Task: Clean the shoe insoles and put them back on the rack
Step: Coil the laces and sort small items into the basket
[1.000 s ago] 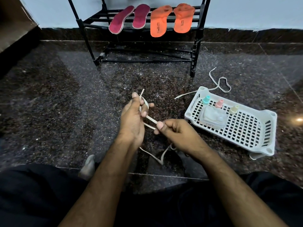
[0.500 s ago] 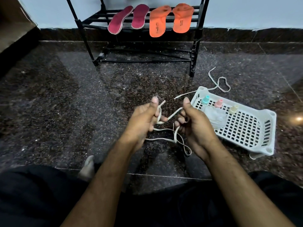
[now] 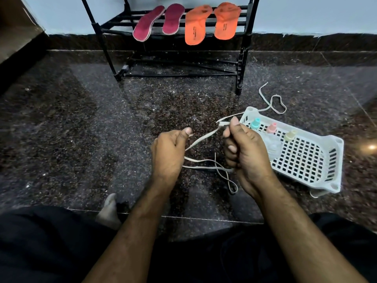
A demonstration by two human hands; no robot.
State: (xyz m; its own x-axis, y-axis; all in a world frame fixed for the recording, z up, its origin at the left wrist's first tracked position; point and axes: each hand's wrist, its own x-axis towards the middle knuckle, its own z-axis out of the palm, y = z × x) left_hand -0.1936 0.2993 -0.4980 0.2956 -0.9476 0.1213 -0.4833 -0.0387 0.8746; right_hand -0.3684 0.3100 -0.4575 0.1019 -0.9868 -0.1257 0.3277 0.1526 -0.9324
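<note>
Fingers (image 3: 229, 149) of the right hand (image 3: 247, 154) are curled tight around a pale shoelace (image 3: 201, 139), thumb pinching one end of it up near the middle of the frame. Left hand (image 3: 169, 154) is wrapped around the same lace too, thumb up, so the lace runs slack between both fists with loops dangling below, just over the dark speckled floor (image 3: 71, 129).

Insoles are all on the black rack (image 3: 242, 58) at the top of the frame: two maroon insoles (image 3: 159, 22) on the left side, two orange insoles (image 3: 212, 22) right beside them, toes hanging over the front bar.

Right of the hands there's a white plastic basket (image 3: 306, 166) on the floor with three little bottles (image 3: 272, 127) inside (teal, pink and yellowish caps). A second lace (image 3: 273, 103) lies on the floor just behind the basket.
</note>
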